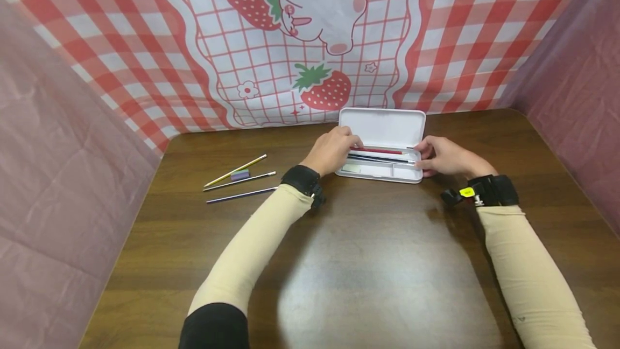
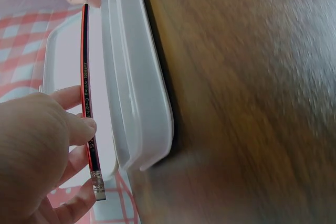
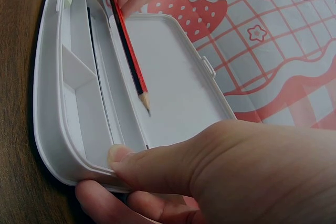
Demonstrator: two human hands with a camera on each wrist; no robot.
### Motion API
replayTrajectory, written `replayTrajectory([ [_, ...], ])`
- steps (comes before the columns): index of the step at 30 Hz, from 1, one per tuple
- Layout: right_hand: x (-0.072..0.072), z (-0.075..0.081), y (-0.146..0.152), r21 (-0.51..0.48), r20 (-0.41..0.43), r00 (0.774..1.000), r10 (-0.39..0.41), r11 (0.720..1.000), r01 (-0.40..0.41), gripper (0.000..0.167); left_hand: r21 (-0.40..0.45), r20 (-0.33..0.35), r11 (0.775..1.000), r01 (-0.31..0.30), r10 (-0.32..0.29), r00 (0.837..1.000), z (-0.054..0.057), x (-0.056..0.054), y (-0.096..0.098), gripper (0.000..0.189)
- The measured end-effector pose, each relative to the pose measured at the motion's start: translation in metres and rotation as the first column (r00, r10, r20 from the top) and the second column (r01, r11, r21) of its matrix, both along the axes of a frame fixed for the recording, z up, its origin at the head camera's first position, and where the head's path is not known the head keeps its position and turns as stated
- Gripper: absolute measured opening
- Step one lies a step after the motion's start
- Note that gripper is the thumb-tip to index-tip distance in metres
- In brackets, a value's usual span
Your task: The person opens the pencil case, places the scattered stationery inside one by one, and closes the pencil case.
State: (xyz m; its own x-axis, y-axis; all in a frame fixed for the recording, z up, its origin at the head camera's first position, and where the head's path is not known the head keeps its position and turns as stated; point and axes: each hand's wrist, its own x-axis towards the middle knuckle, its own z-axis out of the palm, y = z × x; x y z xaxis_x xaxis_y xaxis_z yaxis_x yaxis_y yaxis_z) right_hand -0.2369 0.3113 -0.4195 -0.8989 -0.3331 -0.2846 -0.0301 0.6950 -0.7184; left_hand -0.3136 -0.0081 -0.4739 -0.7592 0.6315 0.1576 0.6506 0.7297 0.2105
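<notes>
A white pencil case (image 1: 408,179) stands with its lid (image 1: 382,127) raised at the back of the table. My left hand (image 1: 330,149) pinches a red-and-black pencil (image 2: 86,66) between thumb and fingers near its eraser end. The pencil lies lengthwise above the case, its sharpened tip towards the right hand. My right hand (image 1: 446,156) grips the right end of the case, thumb (image 3: 122,153) on the rim and fingers outside below. Inside the case are a dark pencil (image 1: 387,159) and, in the front left compartment, a small pale piece (image 1: 351,168), its kind unclear.
Left of the case lie a yellow pencil (image 1: 237,169), a dark pencil (image 1: 247,180), a blue-purple pencil (image 1: 242,195) and a purple-green eraser (image 1: 240,175). Behind the table (image 1: 368,263) hangs a checked strawberry cloth (image 1: 252,69); pink curtains (image 1: 53,176) flank it.
</notes>
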Motion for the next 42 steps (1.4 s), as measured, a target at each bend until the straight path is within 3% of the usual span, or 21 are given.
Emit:
replayTrajectory([
  [4, 0.001, 0.0, 0.0, -0.004, 0.004, 1.0, -0.003, 1.0, 0.003, 0.049, 0.008, 0.017, 1.0, 0.019, -0.019, 1.0, -0.016, -0.011, 0.007, 0.045],
  [8, 0.002, 0.0, 0.0, -0.003, 0.0, 1.0, -0.007, 1.0, 0.007, 0.048, 0.007, -0.04, 0.999, 0.045, -0.045, 0.998, -0.034, -0.025, 0.011, 0.043],
  [11, 0.001, 0.0, 0.0, 0.0, -0.004, 1.0, -0.006, 1.0, 0.006, 0.049, 0.006, -0.064, 0.999, 0.048, -0.047, 0.997, -0.037, -0.026, 0.014, 0.042],
  [14, 0.0, -0.002, 0.0, 0.002, -0.004, 1.0, -0.005, 1.0, 0.005, 0.05, -0.012, -0.053, 1.0, 0.029, -0.03, 0.998, -0.023, -0.012, 0.019, 0.039],
  [18, -0.001, -0.003, 0.001, 0.012, -0.009, 1.0, -0.007, 1.0, 0.007, 0.051, -0.044, -0.037, 0.999, 0.02, -0.021, 0.999, 0.017, 0.02, 0.023, 0.037],
  [21, -0.002, -0.004, 0.001, 0.013, -0.012, 1.0, -0.008, 1.0, 0.008, 0.051, -0.052, -0.028, 0.998, 0.019, -0.02, 0.999, 0.036, 0.036, 0.025, 0.037],
  [25, -0.002, -0.003, 0.001, 0.009, -0.009, 1.0, -0.009, 1.0, 0.009, 0.052, -0.074, -0.029, 0.997, 0.008, -0.01, 1.0, 0.038, 0.04, 0.029, 0.037],
  [42, -0.002, -0.004, 0.001, 0.009, -0.006, 1.0, -0.008, 1.0, 0.008, 0.05, -0.137, -0.051, 0.989, -0.061, 0.055, 0.997, 0.034, 0.039, 0.033, 0.043],
])
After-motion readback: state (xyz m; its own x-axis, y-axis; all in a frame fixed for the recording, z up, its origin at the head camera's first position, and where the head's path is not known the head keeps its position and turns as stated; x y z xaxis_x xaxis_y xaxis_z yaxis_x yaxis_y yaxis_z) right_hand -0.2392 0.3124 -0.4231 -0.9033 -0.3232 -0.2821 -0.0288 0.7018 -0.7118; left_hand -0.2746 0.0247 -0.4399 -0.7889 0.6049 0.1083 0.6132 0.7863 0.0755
